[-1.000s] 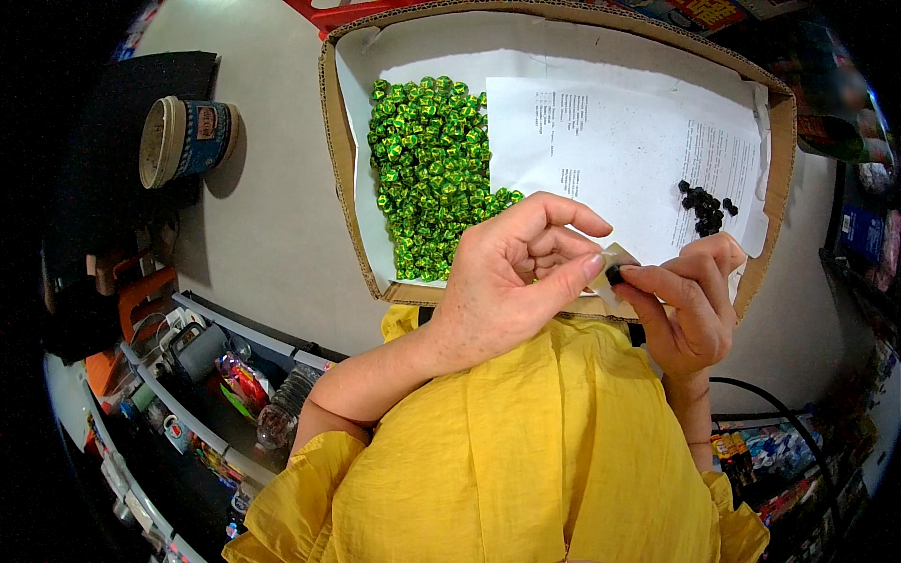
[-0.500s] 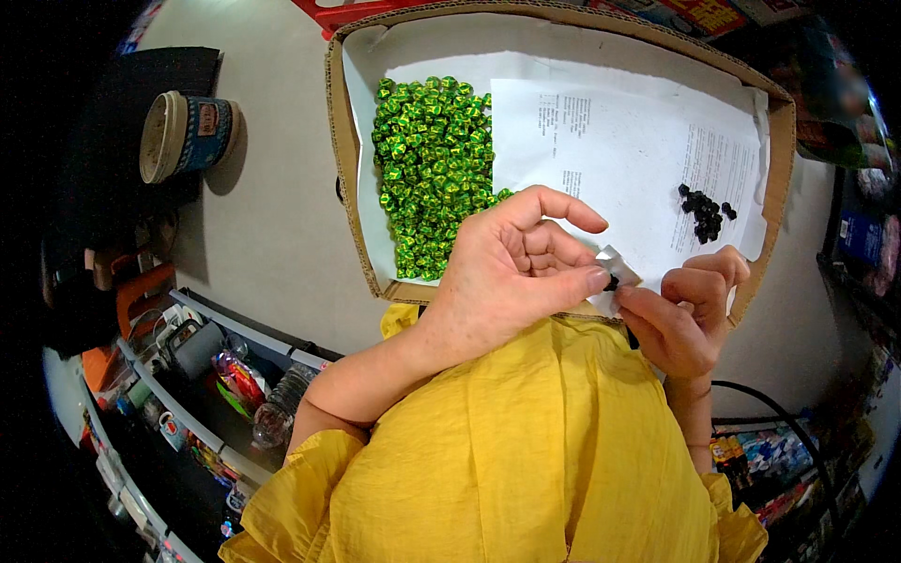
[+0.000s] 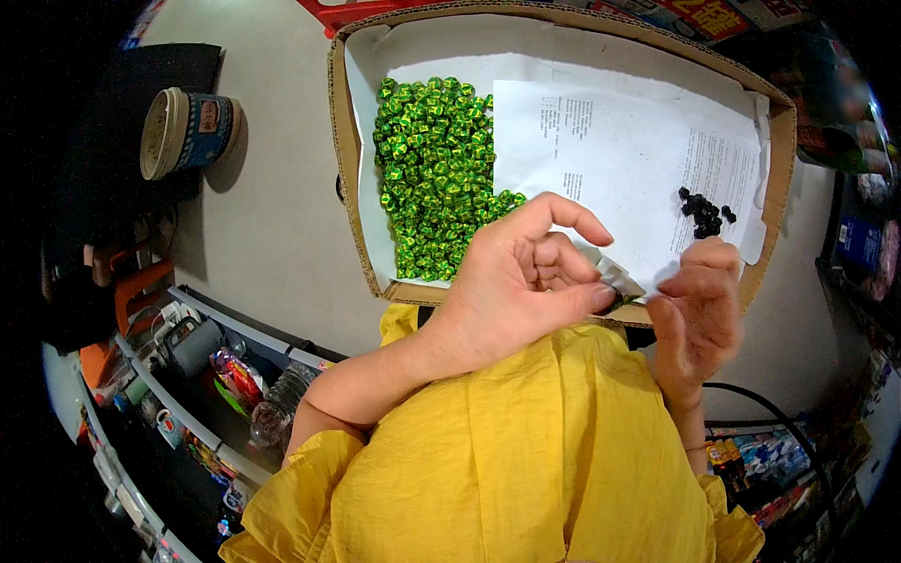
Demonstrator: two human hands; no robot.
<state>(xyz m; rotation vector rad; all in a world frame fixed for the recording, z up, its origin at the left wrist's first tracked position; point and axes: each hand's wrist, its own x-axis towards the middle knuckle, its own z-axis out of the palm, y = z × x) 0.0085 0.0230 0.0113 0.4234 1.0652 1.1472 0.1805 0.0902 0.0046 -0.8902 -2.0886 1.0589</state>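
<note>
My left hand (image 3: 526,277) is closed, its thumb and fingers pinching a small silvery foil wrapper (image 3: 615,274). Something small and dark shows at the thumb tip, beneath the foil. To the right of the wrapper is my right hand (image 3: 699,305), slightly blurred, thumb and forefinger apart with nothing visible between them. Both hands hover over the near side of a shallow cardboard box (image 3: 340,141) lined with white paper. Many small green-and-yellow foil-wrapped pieces (image 3: 436,169) fill its left part. A small pile of bare black lumps (image 3: 702,213) lies at the right.
Printed white sheets (image 3: 624,159) cover the box's middle and right. A blue-and-white tub (image 3: 192,134) stands on the floor at left, beside a black mat (image 3: 131,103). A shelf with assorted goods (image 3: 202,375) is at lower left. A black cable (image 3: 765,399) curves at lower right.
My right hand has moved off the foil wrapper, its thumb and forefinger parting. The wrapper stays in my left hand, now folded more over the dark piece.
</note>
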